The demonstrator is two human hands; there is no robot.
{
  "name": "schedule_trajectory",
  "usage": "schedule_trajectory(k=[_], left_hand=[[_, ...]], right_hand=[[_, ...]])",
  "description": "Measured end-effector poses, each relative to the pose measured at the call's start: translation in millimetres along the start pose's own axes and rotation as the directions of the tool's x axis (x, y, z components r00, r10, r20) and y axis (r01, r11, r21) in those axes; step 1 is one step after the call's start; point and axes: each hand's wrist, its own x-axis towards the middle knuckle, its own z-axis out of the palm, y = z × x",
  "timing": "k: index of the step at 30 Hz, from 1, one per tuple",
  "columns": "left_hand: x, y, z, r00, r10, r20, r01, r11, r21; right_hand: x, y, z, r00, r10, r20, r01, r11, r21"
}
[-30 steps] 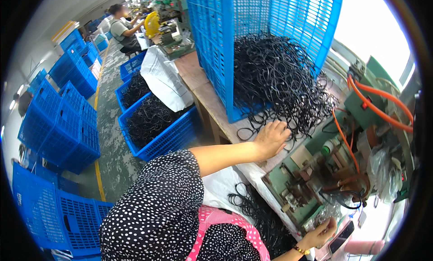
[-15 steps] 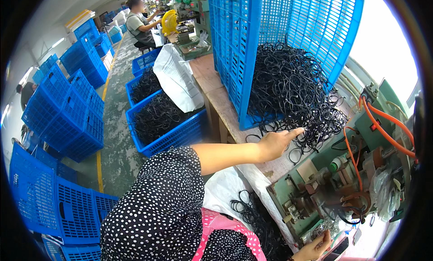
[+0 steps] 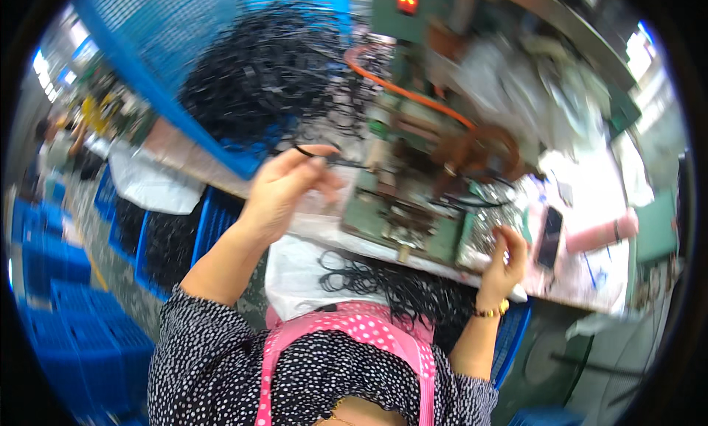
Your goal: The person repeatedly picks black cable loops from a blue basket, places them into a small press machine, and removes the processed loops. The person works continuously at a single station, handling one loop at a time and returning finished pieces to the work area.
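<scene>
My left hand (image 3: 284, 186) is raised in front of the green bench machine (image 3: 402, 227), its fingers closed on a thin black cord loop (image 3: 304, 152). Part of the loop lies across the fingers, and blur hides its far end. Behind that hand, a tangled heap of black loops (image 3: 258, 72) fills a tipped blue crate (image 3: 147, 65) and spills onto the bench. My right hand (image 3: 509, 260) is at the near side of a tray of small silvery metal parts (image 3: 483, 231). Its thumb and finger are pinched together; what lies between them is too small to make out.
An orange hose (image 3: 413, 94) runs over the machine. To the right lie a dark phone (image 3: 549, 238) and a pink cylinder (image 3: 601, 231). More black loops (image 3: 391, 286) hang below the bench edge at my lap. Blue crates (image 3: 55, 242) are stacked at the left; another person sits far left.
The view has swung to the right. My left hand has left the heap, drawn back toward the machine, and now holds a black cord loop. My right hand stays by the metal parts, its fingers pinched.
</scene>
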Motion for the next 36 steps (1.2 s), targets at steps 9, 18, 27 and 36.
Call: schedule_trajectory(k=[9, 18, 27, 36], left_hand=[[-5, 10, 18, 0.959, 0.268, -0.092, -0.268, 0.963, 0.008], [-1, 34, 65, 0.911, 0.383, 0.151, -0.370, 0.923, -0.105], [-1, 36, 66, 0.929, 0.356, 0.105, -0.348, 0.934, -0.081], [26, 39, 71, 0.860, 0.510, 0.018, -0.506, 0.857, -0.093]], right_hand=[[14, -54, 17, 0.997, 0.005, 0.082, -0.025, 0.967, 0.254], [25, -92, 29, 0.986, -0.009, 0.165, -0.058, 0.917, 0.396], [26, -98, 30, 0.977, -0.144, 0.156, 0.103, 0.964, 0.245], [15, -98, 72, 0.974, -0.189, 0.121, 0.151, 0.951, 0.270]])
